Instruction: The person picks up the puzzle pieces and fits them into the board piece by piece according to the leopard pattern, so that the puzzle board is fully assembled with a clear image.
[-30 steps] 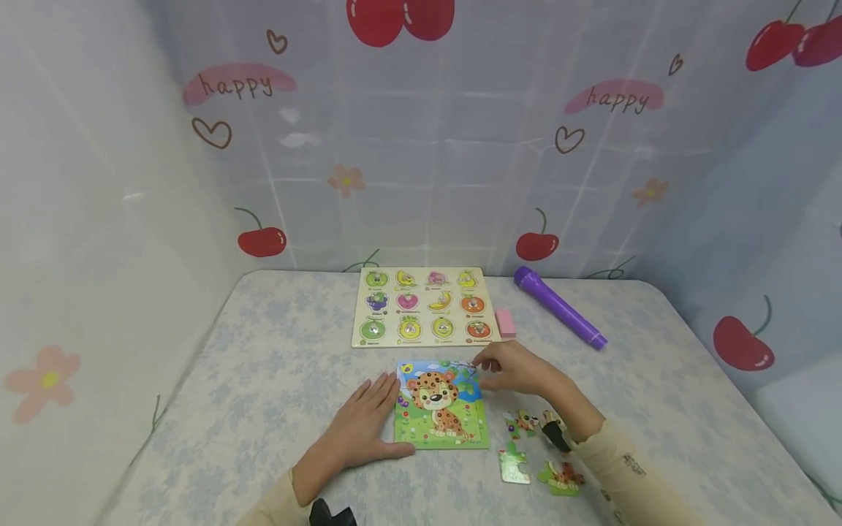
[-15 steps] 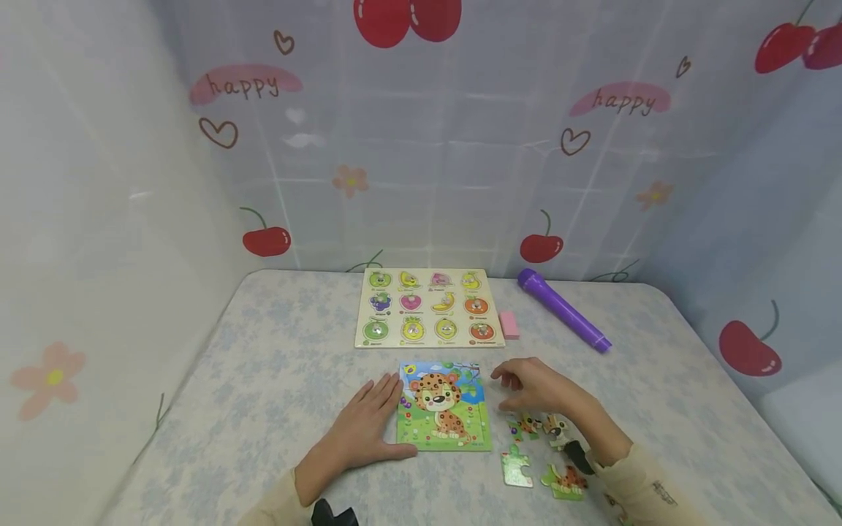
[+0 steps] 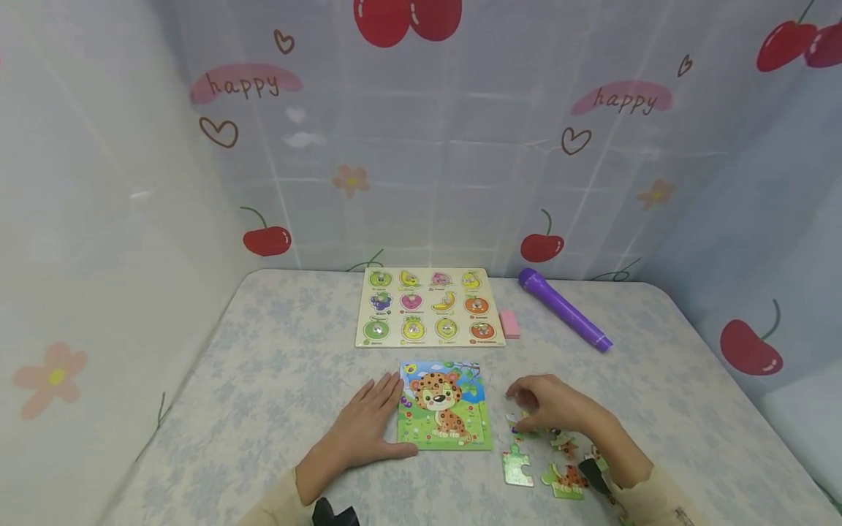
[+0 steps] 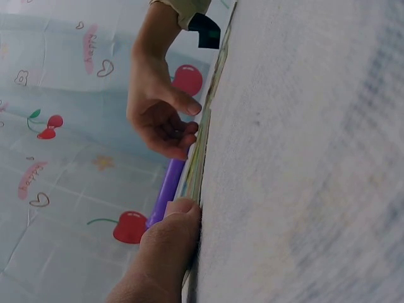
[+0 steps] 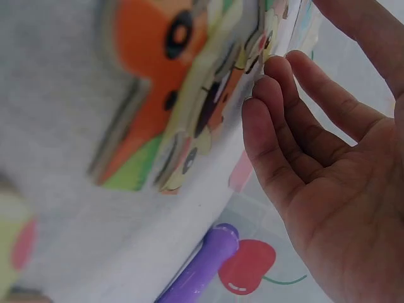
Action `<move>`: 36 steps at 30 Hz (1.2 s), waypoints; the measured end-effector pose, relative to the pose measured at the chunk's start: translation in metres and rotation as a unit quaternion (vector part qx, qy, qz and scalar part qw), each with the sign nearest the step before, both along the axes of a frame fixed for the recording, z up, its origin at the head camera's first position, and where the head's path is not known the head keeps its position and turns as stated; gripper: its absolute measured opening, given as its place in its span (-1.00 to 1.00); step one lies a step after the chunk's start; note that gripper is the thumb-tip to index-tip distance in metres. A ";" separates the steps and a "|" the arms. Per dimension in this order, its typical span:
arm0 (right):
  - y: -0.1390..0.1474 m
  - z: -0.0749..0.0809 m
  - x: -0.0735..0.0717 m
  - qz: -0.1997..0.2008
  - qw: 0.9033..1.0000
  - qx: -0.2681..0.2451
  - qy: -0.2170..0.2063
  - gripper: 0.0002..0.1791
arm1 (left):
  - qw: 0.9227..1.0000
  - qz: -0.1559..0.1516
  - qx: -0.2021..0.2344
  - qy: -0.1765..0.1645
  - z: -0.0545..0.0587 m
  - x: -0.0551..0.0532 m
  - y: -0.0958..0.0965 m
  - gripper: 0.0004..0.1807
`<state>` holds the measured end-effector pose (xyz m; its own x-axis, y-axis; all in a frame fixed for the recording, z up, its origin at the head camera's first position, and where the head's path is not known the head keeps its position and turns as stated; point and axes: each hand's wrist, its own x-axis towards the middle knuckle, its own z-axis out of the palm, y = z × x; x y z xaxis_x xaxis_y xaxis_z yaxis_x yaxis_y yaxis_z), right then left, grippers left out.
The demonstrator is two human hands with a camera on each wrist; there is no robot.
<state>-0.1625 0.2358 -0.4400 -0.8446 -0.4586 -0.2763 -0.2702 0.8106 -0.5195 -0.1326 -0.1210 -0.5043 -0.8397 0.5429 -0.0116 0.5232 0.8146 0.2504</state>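
Observation:
A square jigsaw puzzle [image 3: 444, 416] with a spotted leopard cub lies on the table in the head view. My left hand [image 3: 362, 424] rests flat at its left side, fingertips at the edge and thumb near the lower left corner. To the right, my right hand [image 3: 559, 405] hovers over loose jigsaw pieces, its fingers loosely bent with nothing between them. A green piece [image 3: 517, 466] and a spotted orange-and-green piece [image 3: 566, 482] lie in sight; others are partly covered by the hand and wrist. In the right wrist view, orange pieces [image 5: 148, 69] lie beside the right hand [image 5: 341, 158].
Behind the jigsaw lies a wooden fruit peg board [image 3: 427, 318]. A pink block [image 3: 509, 324] sits at its right edge, and a purple microphone-shaped stick [image 3: 566, 310] lies further right. Printed curtains [image 3: 421, 146] enclose the table [image 3: 263, 365] at the back and sides.
My right hand has left the jigsaw's upper right corner and moved right and nearer, over the loose pieces. The left hand has stayed at the jigsaw's left edge. The head view has shifted slightly.

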 end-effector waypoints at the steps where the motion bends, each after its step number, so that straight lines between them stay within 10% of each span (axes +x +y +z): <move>1: 0.001 0.000 0.001 -0.001 1.000 -0.001 0.000 -0.46 | 1.000 0.000 0.000 -0.001 0.000 0.000 0.000 0.25; 36: 0.024 -0.007 0.020 -0.008 0.999 -0.031 0.010 -0.61 | 1.000 0.003 0.002 0.005 -0.002 0.000 0.001 0.26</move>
